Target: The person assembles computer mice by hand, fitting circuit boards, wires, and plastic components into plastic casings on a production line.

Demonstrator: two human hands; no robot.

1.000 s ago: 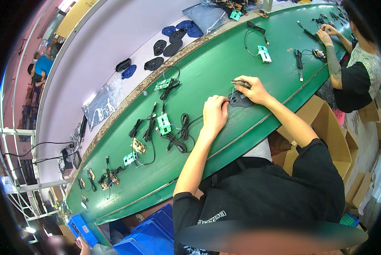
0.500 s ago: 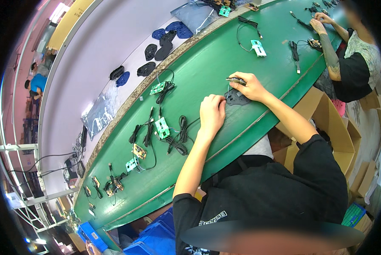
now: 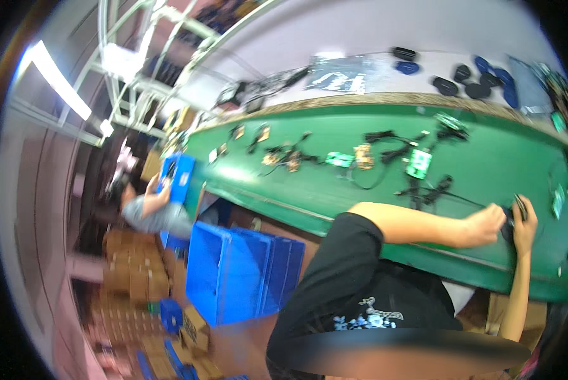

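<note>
At the right end of my view, both hands are close together over the green work surface (image 3: 385, 209). My right hand (image 3: 525, 229) is closed round a thin, flat dark piece (image 3: 520, 208) with a light edge; its kind is unclear. My left hand (image 3: 483, 226) is closed beside it, its fingertips hidden and what they hold not visible. Between the hands a black plastic mouse shell (image 3: 508, 227) shows partly. A black cable (image 3: 464, 199) runs from the left toward my left hand. Left of the hands lies a green circuit board (image 3: 418, 163) with cables.
More boards with coiled cables lie leftward, among them a brown board (image 3: 363, 156). Dark and blue shells (image 3: 477, 90) sit on the ledge behind. Stacked blue crates (image 3: 230, 272) stand below the bench. At far left another person's hands hold a blue bin (image 3: 181, 177).
My view has swung left, so the hands now appear at the right and the crates and other person show more. Both hands remain closed and close together; the frame is blurrier.
</note>
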